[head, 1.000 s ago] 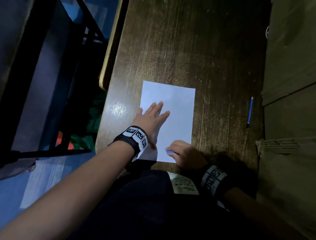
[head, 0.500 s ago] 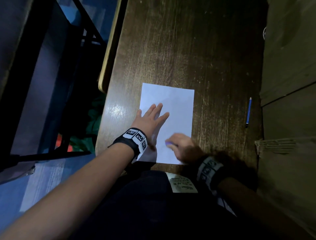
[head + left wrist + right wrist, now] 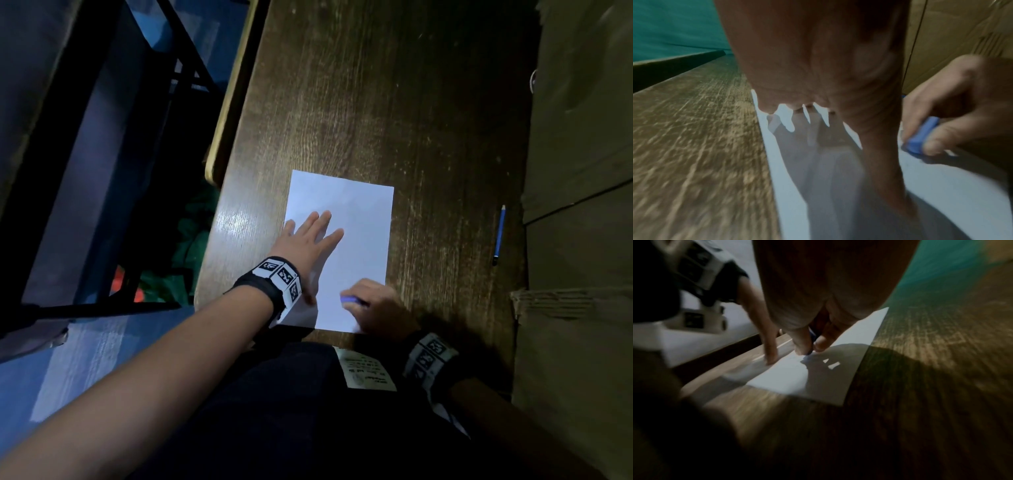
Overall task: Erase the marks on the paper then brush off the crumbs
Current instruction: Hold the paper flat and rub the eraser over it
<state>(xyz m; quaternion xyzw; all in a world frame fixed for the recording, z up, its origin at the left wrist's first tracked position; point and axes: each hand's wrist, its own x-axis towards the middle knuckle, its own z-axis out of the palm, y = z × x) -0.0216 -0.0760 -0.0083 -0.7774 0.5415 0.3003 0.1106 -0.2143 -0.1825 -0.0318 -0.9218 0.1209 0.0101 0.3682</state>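
A white sheet of paper (image 3: 356, 219) lies on the dark wooden desk (image 3: 394, 102), near its front edge. My left hand (image 3: 308, 240) lies flat on the sheet's left side, fingers straight and spread, pressing it down. My right hand (image 3: 373, 305) pinches a small blue eraser (image 3: 351, 300) between thumb and fingers, its end against the paper's near right part. The left wrist view shows the blue eraser (image 3: 920, 136) tilted, its lower tip on the paper (image 3: 931, 186). No marks or crumbs are clear enough to make out.
A blue pencil (image 3: 499, 234) lies on the desk to the right of the paper. A cardboard box (image 3: 579, 137) stands along the desk's right edge. The desk's left edge (image 3: 233, 113) drops to a blue floor and a dark chair frame.
My right hand with the eraser has slid back and forth over the paper's near right corner. The left hand has stayed flat on the sheet.
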